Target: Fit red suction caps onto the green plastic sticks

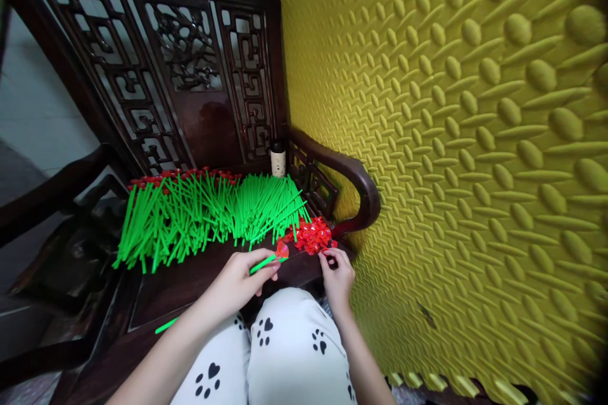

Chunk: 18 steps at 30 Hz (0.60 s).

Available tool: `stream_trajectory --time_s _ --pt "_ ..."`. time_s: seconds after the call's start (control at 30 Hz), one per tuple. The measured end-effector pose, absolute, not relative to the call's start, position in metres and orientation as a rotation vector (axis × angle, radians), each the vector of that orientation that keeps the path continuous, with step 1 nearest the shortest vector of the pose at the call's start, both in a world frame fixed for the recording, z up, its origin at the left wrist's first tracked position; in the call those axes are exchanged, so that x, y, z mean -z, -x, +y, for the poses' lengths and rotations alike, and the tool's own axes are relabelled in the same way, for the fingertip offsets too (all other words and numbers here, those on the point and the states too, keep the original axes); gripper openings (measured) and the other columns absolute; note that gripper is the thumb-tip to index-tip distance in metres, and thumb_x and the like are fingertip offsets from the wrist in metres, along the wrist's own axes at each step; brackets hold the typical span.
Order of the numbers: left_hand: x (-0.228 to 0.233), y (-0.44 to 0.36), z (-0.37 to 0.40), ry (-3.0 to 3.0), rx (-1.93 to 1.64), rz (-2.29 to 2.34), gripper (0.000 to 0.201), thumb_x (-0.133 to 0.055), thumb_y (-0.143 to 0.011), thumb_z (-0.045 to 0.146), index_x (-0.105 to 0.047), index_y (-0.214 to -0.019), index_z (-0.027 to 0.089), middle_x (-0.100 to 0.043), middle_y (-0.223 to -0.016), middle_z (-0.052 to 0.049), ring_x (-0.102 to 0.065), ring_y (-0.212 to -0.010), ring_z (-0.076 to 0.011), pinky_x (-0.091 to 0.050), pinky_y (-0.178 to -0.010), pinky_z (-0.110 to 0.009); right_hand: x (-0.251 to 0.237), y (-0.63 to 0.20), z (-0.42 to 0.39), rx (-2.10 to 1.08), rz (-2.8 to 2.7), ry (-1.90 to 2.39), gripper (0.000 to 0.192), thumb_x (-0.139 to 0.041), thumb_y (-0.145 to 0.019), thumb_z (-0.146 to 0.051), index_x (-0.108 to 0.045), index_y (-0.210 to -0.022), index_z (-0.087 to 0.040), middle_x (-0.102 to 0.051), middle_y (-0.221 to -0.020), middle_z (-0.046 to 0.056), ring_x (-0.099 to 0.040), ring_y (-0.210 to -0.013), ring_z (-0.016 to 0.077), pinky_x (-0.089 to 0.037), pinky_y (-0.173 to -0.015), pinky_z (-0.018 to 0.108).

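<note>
Apparently mid-pick: my left hand (247, 273) clamps a red-tipped green stick (263, 264), my right hand (339, 273) pinches at the red plastic pieces (311, 234) on the wooden seat (187, 285), can't tell if gripping; next calls for singling one out.

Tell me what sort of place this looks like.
Probably a room in a home, though only one corner shows: a carved dark wooden seat with armrests bears the green sticks, a yellow textured mat stands upright beside it, and the person wears paw-print trousers.
</note>
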<state>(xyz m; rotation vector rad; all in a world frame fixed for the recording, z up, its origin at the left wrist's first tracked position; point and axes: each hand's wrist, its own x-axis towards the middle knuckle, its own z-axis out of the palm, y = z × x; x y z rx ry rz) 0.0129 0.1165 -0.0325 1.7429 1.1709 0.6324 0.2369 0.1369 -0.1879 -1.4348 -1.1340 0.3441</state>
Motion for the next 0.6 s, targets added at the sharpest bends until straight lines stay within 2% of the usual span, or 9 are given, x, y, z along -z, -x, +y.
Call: stream_trajectory --time_s 0.17,0.3,0.4,0.53,0.6 --pt "0.031 -0.012 0.115 -1.759 -0.633 1.182 0.033 -0.048 -0.09 0.041 -0.059 -0.071 0.016 -0.055 -0.063 0.003 -0.048 -0.048 -0.0092 -0.035 -0.049 -0.02 0.186 -0.238 0.137 -0.321 -1.109 1.422 0.02 -0.064 -0.078 -0.035 -0.07 -0.086 -0.018 -0.066 -0.099 0.011 -0.059 -0.092 0.0242 -0.044 -0.084 0.038" --pt "0.032 -0.011 0.114 -1.753 -0.602 1.158 0.032 -0.048 -0.09 0.041 -0.06 -0.075 0.015 -0.059 -0.068 0.001 -0.048 -0.049 -0.0094 -0.036 -0.049 -0.02 0.187 -0.239 0.132 -0.353 -0.965 1.378 0.025 -0.06 -0.081 -0.039 -0.068 -0.084 -0.015 -0.065 -0.094 0.013 -0.06 -0.083 0.0223 -0.048 -0.068 0.033" --pt "0.032 -0.01 0.113 -1.747 -0.602 1.153 0.032 -0.047 -0.09 0.041 -0.059 -0.076 0.015 -0.058 -0.069 0.002 -0.046 -0.049 -0.0092 -0.034 -0.049 -0.021 0.174 -0.242 0.129 -0.422 -0.838 1.302 0.026 -0.063 -0.078 -0.041 -0.063 -0.079 -0.015 -0.064 -0.089 0.011 -0.061 -0.077 0.0202 -0.05 -0.067 0.032" --pt "0.029 -0.01 0.111 -1.783 -0.667 1.115 0.033 -0.05 -0.09 0.04 -0.056 -0.069 0.015 -0.052 -0.063 0.003 -0.047 -0.059 -0.011 -0.033 -0.054 -0.021 0.128 -0.236 0.114 -0.676 -0.841 1.155 0.027 -0.071 -0.073 -0.036 -0.062 -0.092 -0.018 -0.066 -0.083 0.006 -0.064 -0.07 0.0177 -0.053 -0.066 0.032" --pt "0.027 -0.011 0.109 -1.782 -0.676 1.074 0.034 -0.05 -0.09 0.039 -0.056 -0.067 0.015 -0.052 -0.062 0.003 -0.046 -0.059 -0.0107 -0.033 -0.055 -0.021 0.102 -0.228 0.102 -1.032 -0.887 0.993 0.03 -0.074 -0.071 -0.029 -0.065 -0.097 -0.019 -0.066 -0.08 0.004 -0.062 -0.065 0.0152 -0.051 -0.061 0.028"
